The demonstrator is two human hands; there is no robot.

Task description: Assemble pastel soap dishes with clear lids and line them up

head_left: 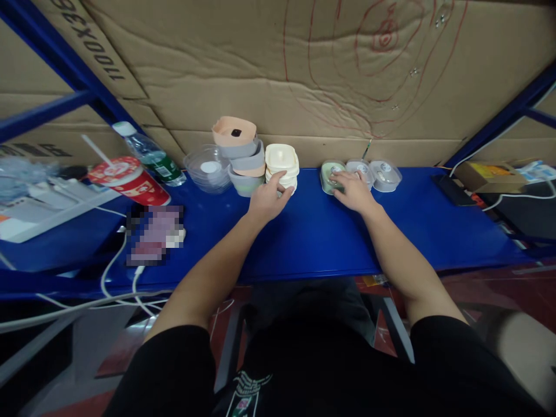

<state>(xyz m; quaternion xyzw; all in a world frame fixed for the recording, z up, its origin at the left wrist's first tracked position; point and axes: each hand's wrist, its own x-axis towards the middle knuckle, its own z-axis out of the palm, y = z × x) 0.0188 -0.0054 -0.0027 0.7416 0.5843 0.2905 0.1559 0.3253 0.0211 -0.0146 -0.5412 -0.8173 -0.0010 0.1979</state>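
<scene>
Touching stacked cream tubs (281, 159) with left grip (266, 200) released, green-tinted tub (327, 176) with right grip (355, 191) released, clear tubs (386, 176) alongside

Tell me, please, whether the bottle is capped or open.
Capped: a pale cap sits on the neck of the bottle.

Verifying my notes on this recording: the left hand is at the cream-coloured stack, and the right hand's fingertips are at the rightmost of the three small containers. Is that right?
Not quite: the head view shows the right hand's fingertips at the leftmost container, the green one. The left hand is at the cream-coloured stack.
</scene>
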